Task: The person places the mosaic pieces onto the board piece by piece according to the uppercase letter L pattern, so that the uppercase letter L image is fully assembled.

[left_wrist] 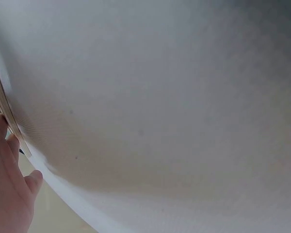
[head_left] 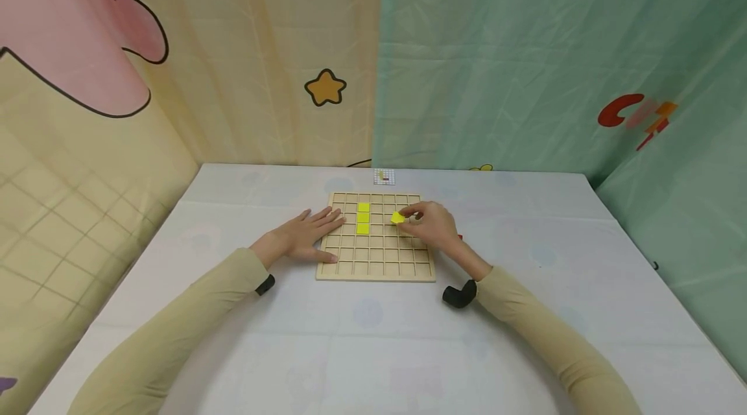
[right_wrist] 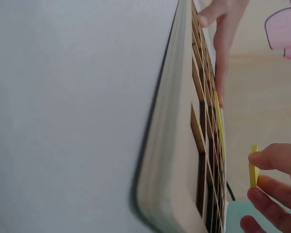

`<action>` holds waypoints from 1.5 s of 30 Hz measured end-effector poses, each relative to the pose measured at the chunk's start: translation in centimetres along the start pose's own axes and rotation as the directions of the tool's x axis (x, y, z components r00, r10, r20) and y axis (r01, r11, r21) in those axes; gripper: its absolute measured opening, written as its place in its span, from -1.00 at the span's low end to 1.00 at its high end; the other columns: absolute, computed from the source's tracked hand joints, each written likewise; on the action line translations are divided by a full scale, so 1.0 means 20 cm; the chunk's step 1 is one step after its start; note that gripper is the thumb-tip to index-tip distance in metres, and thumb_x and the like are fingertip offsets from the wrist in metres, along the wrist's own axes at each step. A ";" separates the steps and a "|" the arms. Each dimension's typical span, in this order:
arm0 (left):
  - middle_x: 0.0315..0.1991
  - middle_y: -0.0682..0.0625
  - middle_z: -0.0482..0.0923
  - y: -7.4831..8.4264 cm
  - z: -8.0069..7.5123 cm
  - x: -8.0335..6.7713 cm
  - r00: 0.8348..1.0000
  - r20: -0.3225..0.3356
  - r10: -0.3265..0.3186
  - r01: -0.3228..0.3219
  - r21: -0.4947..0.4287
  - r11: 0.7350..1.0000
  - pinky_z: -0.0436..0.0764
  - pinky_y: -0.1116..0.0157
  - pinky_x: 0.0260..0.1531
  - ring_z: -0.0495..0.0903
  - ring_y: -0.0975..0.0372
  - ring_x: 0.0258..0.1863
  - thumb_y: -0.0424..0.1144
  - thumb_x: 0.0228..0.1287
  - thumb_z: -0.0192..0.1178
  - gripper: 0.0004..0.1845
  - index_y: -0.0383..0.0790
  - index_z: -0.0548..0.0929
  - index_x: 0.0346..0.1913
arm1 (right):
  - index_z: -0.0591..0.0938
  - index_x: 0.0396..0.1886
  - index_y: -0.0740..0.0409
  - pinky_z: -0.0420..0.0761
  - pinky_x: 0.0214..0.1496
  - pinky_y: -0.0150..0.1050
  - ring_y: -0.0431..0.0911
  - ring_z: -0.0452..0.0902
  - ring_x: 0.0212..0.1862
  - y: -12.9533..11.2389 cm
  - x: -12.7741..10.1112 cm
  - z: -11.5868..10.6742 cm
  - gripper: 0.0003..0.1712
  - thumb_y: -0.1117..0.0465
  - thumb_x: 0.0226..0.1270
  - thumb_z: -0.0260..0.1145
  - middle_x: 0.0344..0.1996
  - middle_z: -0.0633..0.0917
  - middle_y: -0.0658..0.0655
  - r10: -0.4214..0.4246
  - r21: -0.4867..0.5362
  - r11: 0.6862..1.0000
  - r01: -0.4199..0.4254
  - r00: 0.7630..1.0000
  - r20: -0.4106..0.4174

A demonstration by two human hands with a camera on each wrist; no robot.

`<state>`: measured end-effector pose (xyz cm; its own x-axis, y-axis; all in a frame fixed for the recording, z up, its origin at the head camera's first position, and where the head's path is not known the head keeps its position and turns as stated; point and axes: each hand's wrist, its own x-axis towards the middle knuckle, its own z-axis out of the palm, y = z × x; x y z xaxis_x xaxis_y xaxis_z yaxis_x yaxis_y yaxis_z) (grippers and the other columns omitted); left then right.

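The right hand (head_left: 433, 224) pinches a yellow tile (head_left: 397, 217) above the wooden grid board (head_left: 376, 270), at three o'clock from the yellow column (head_left: 363, 218). The left hand (head_left: 306, 235), fingers flat, steadies the board's edge. Seating the tile squarely in a cell seems next.

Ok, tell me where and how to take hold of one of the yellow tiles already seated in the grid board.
The seated yellow tiles lie flush in the wooden grid board, walled in, so probably come from straight above and pinch two opposite edges with fingertips. The right hand pinches its loose yellow tile by the edges; the left hand lies flat on the board.
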<state>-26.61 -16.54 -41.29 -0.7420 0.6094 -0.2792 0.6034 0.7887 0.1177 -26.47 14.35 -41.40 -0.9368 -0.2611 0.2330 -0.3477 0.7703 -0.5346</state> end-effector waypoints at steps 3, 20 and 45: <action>0.58 -0.02 -0.28 0.00 0.00 0.00 1.000 -0.001 0.003 -0.003 -0.004 1.000 -0.19 -0.14 0.47 -0.29 0.06 0.56 0.41 0.21 -0.01 0.02 -0.01 -0.16 0.55 | 0.76 -0.13 0.05 0.58 -0.26 -0.24 -0.04 0.64 -0.18 -0.04 0.00 0.02 -0.68 0.05 0.11 0.44 -0.20 0.78 0.05 -0.011 0.019 1.000 0.011 0.999 0.033; 0.58 -0.03 -0.26 0.02 -0.02 -0.01 1.000 -0.004 -0.001 0.001 0.001 1.000 -0.18 -0.13 0.47 -0.27 0.05 0.56 0.40 0.22 -0.01 0.00 -0.03 -0.12 0.55 | 0.77 -0.16 0.01 0.53 -0.23 -0.34 -0.17 0.56 -0.26 -0.18 0.05 0.15 -0.66 0.03 0.04 0.50 -0.31 0.76 -0.05 -0.032 0.032 0.999 0.027 0.989 0.146; 0.58 -0.03 -0.25 0.01 -0.01 -0.01 1.000 -0.002 -0.001 0.001 -0.013 1.000 -0.18 -0.14 0.47 -0.27 0.04 0.56 0.40 0.21 -0.01 0.01 -0.03 -0.12 0.55 | 0.78 -0.19 0.02 0.51 -0.35 -0.39 -0.23 0.56 -0.34 -0.25 0.05 0.20 -0.72 0.06 0.09 0.49 -0.25 0.78 -0.04 -0.099 -0.015 0.994 0.106 0.967 0.235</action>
<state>-26.47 -16.51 -41.04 -0.7435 0.6085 -0.2773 0.5987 0.7905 0.1294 -25.84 8.03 -41.71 -0.8805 -0.4659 0.0870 -0.4441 0.7468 -0.4951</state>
